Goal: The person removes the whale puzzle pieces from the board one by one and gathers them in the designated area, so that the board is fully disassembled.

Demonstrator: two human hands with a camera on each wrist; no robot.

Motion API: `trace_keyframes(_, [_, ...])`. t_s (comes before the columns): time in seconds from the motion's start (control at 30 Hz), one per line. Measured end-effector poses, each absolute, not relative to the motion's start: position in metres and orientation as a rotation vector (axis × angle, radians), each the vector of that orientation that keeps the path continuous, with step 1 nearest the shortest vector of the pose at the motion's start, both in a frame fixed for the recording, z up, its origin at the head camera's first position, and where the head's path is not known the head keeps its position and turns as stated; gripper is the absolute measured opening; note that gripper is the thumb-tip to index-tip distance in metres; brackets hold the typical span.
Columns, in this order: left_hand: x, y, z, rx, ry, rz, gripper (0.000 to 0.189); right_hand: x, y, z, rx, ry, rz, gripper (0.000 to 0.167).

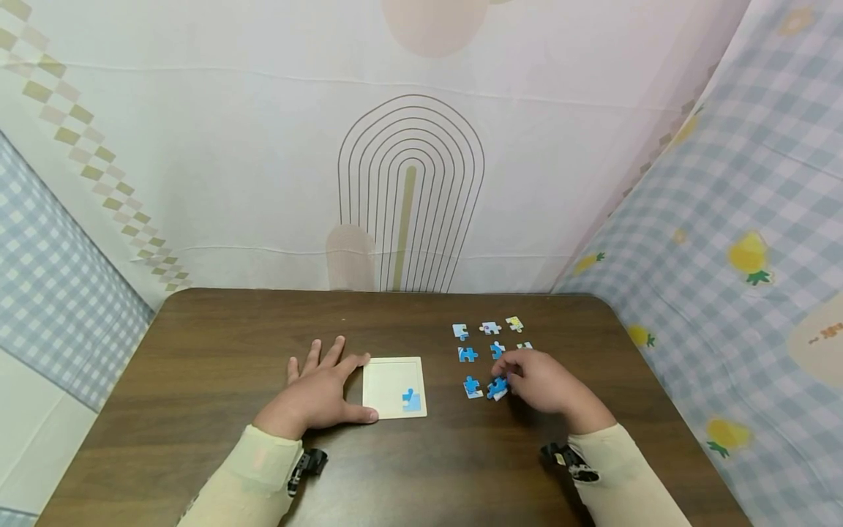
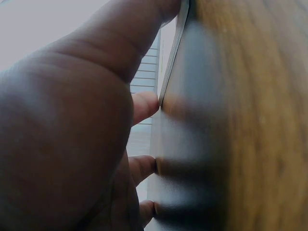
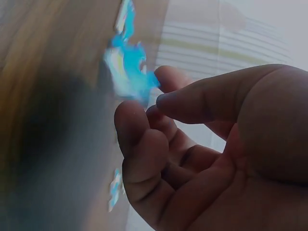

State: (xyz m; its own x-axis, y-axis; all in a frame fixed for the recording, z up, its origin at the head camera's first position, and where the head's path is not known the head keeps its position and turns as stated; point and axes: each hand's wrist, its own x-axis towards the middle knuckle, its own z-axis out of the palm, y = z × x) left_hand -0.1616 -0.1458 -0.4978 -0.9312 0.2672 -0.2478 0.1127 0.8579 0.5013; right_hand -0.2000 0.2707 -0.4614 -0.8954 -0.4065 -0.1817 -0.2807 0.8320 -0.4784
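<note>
A square cream puzzle tray (image 1: 382, 380) lies on the table, with one blue jigsaw piece (image 1: 411, 401) in its lower right corner. Fingers spread, my left hand (image 1: 309, 399) rests flat on the table, thumb and index finger against the tray's left side. In the left wrist view that hand (image 2: 72, 130) shows the thumb at the thin tray edge. To the right of the tray, my right hand (image 1: 543, 380) pinches a blue and white jigsaw piece (image 1: 497, 389) by its edge. The right wrist view shows this piece (image 3: 127, 70) tilted and blurred at the fingertips.
Several loose jigsaw pieces lie in rough rows right of the tray, among them a blue one (image 1: 472, 387), another blue one (image 1: 467, 354) and a yellowish one (image 1: 514, 323). One piece (image 1: 524, 345) is partly hidden behind my right hand. Patterned cloth (image 1: 263, 183) hangs behind the brown table (image 1: 230, 329).
</note>
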Motion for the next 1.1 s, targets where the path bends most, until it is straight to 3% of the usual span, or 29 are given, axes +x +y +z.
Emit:
trace_keyframes(0.4, [-0.161, -0.145, -0.497, 0.282, 2.722, 0.710, 0.111, -0.204, 0.285, -0.478, -0.506, 2.678, -0.701, 0.013])
trace_keyframes(0.7, [-0.160, -0.146, -0.497, 0.282, 2.724, 0.715, 0.111, -0.203, 0.281, -0.482, -0.573, 2.657, -0.690, 0.014])
trace_keyframes(1.1, [-0.159, -0.145, -0.495, 0.282, 2.721, 0.719, 0.111, -0.207, 0.291, -0.481, -0.425, 2.687, -0.663, 0.015])
